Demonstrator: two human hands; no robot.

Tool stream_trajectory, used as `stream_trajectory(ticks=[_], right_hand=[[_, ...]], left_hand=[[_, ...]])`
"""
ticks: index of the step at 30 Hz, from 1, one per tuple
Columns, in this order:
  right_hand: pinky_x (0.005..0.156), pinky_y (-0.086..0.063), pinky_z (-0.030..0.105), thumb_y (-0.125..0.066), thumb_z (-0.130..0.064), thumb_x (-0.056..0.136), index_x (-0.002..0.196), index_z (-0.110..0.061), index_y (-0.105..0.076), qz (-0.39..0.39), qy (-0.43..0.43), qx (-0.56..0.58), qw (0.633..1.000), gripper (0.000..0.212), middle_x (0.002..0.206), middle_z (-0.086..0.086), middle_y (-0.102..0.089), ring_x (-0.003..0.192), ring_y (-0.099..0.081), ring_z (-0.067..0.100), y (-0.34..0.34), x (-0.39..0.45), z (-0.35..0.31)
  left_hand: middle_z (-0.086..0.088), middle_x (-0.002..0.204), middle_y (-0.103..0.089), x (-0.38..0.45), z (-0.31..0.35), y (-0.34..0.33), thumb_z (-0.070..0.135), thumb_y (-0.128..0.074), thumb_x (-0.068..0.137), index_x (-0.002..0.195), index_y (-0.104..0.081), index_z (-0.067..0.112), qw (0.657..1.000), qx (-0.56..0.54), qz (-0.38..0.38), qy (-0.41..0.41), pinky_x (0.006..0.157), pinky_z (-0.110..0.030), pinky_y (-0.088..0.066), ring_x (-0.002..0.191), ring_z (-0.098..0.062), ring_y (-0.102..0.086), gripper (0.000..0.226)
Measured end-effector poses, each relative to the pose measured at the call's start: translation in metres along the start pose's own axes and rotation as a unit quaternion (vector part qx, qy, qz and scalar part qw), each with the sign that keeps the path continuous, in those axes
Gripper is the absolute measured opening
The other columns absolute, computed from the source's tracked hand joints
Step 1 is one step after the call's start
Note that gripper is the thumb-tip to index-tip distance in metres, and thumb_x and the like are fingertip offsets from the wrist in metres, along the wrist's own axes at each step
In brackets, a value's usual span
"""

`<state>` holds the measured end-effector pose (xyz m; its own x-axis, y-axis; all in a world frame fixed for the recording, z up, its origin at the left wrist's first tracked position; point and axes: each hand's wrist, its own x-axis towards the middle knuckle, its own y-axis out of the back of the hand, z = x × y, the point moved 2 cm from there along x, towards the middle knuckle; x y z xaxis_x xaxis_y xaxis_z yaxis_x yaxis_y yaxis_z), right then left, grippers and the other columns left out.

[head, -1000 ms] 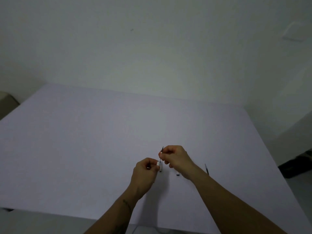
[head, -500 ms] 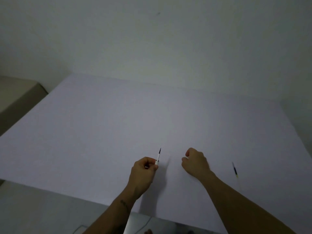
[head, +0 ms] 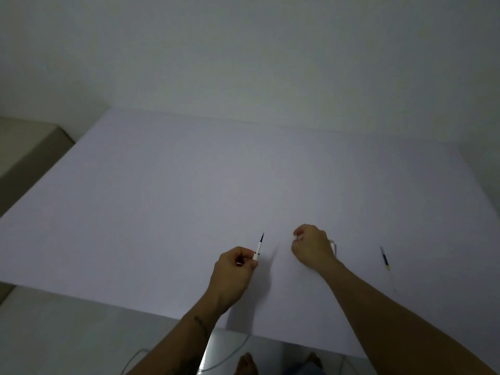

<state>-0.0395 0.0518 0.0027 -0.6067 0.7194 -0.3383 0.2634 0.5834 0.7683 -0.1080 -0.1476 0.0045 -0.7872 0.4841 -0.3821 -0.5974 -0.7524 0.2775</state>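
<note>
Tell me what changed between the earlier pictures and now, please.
The right hand let go of the pen part and moved right, onto the table. The left hand still pinches the pen part, tip up; the thin refill still lies to the right.

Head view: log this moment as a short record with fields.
table: pale top
pen: white barrel, dark tip pointing up, off the table
left hand: pinches pen's lower end
right hand: fingers curled, low over table; contents unclear
white piece: shows beside right hand
refill: lies on table, right of both hands
</note>
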Motion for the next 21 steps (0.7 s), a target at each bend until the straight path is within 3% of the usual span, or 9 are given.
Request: stream_trajectory(ticks=[3,7,11,21], right_hand=[[0.071,-0.06,0.037,-0.065,-0.007,0.08,0.089,-0.022,-0.07,-0.011,0.045,0.193,0.98,0.018,0.078,0.002,-0.076,0.074,-0.072,0.019,0.015,-0.012,-0.03],[0.058,-0.053,0.028,-0.069,-0.004,0.079,0.086,-0.018,-0.069,-0.017,0.068,0.294,0.953,0.015,0.073,0.001,-0.076,0.062,-0.066,0.011,0.038,-0.028,-0.049],[0.055,-0.049,0.027,-0.066,0.001,0.081,0.09,-0.009,-0.067,-0.033,0.044,0.325,0.944,0.014,0.072,0.003,-0.073,0.061,-0.062,0.013,0.043,-0.038,-0.044],[0.055,-0.052,0.021,-0.065,-0.002,0.084,0.092,-0.015,-0.067,-0.032,0.033,0.329,0.943,0.015,0.081,0.004,-0.074,0.066,-0.064,0.013,0.037,-0.052,-0.035]], left_hand=[[0.001,0.081,-0.068,0.0,0.004,-0.005,0.017,-0.065,0.087,0.084,-0.07,0.022,1.0,0.014,-0.008,-0.011,0.067,-0.024,-0.053,0.077,-0.019,-0.064,0.008],[0.0,0.081,-0.068,-0.001,0.011,-0.013,0.016,-0.064,0.088,0.084,-0.069,0.023,0.999,0.024,-0.015,-0.02,0.065,-0.021,-0.05,0.08,-0.02,-0.064,0.01],[-0.001,0.083,-0.067,-0.005,0.014,-0.019,0.014,-0.063,0.089,0.088,-0.069,0.018,0.999,0.031,-0.019,-0.023,0.064,-0.019,-0.049,0.08,-0.02,-0.063,0.008],[-0.006,0.09,-0.068,-0.02,0.02,-0.023,0.013,-0.061,0.09,0.096,-0.069,0.011,0.997,0.059,-0.03,-0.04,0.066,-0.02,-0.049,0.084,-0.021,-0.063,0.01]])
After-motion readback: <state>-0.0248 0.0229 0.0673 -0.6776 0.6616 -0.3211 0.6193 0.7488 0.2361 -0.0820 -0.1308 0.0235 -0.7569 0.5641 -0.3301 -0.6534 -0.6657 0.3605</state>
